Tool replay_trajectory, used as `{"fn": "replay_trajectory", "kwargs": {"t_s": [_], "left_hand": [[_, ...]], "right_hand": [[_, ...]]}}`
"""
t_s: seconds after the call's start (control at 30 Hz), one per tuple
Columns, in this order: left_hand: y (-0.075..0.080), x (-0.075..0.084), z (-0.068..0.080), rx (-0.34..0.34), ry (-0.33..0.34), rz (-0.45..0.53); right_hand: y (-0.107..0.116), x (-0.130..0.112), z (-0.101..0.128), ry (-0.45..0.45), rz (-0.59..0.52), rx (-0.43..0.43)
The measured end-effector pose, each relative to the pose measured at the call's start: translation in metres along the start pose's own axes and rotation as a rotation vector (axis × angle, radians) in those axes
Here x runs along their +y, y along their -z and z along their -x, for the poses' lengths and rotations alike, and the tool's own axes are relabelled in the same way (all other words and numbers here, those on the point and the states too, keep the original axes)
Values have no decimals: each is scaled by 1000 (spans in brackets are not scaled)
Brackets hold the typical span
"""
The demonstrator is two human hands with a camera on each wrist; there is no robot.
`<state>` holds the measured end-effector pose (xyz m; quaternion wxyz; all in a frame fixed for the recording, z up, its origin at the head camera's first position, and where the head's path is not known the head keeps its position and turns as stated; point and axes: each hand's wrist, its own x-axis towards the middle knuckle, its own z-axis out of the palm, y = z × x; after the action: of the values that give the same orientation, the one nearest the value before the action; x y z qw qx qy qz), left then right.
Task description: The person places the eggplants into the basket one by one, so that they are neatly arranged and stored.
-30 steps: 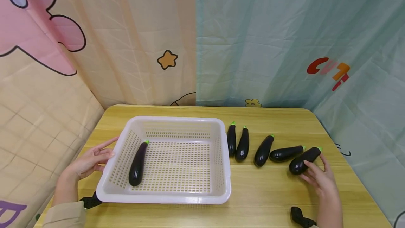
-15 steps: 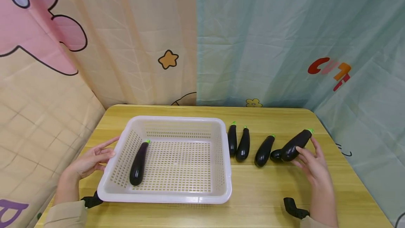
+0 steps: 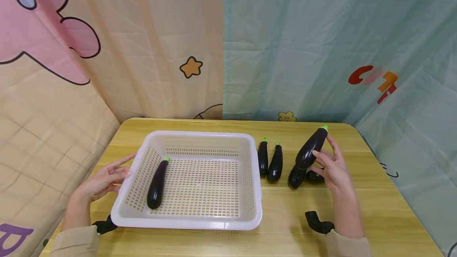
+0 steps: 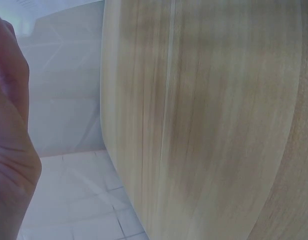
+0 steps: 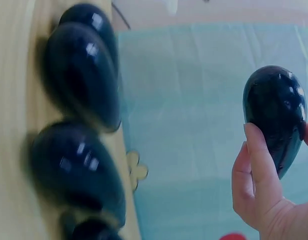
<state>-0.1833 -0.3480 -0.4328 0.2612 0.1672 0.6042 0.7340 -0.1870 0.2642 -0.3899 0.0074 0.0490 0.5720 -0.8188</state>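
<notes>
Holding a dark eggplant [image 3: 312, 147] off the table [image 3: 285, 225], our right hand [image 3: 332, 167] has its fingers and thumb curled round the lower half, so the green-capped stem tilts up and away from the grip; the right wrist view shows the same eggplant [image 5: 275, 116] pinched between our fingers [image 5: 256, 160] and thumb. Directly under the grip lie two more eggplants [image 3: 296, 175], one partly hidden behind our palm, and a pair [image 3: 275, 163] rests further to the left of it, just beside the white basket [image 3: 200, 223]. Our left hand [image 3: 101, 181] lies with its fingers straight, their tips touching the basket's left rim, holding nothing. Just to the right of that hand, inside the basket, one eggplant [image 3: 157, 184] lies along the left wall
</notes>
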Motion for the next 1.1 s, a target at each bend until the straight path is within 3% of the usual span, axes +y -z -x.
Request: {"fn": "replay_trajectory", "kwargs": {"t_s": [0.2, 0.57, 1.1], "left_hand": [[0, -1, -1, -4, 1, -4], [1, 0, -1, -11, -5, -1], [0, 0, -1, -12, -8, 7]], "right_hand": [[-28, -6, -7, 11, 40, -31], [-80, -17, -13, 31, 20, -115], [-159, -16, -15, -17, 78, -259]]}}
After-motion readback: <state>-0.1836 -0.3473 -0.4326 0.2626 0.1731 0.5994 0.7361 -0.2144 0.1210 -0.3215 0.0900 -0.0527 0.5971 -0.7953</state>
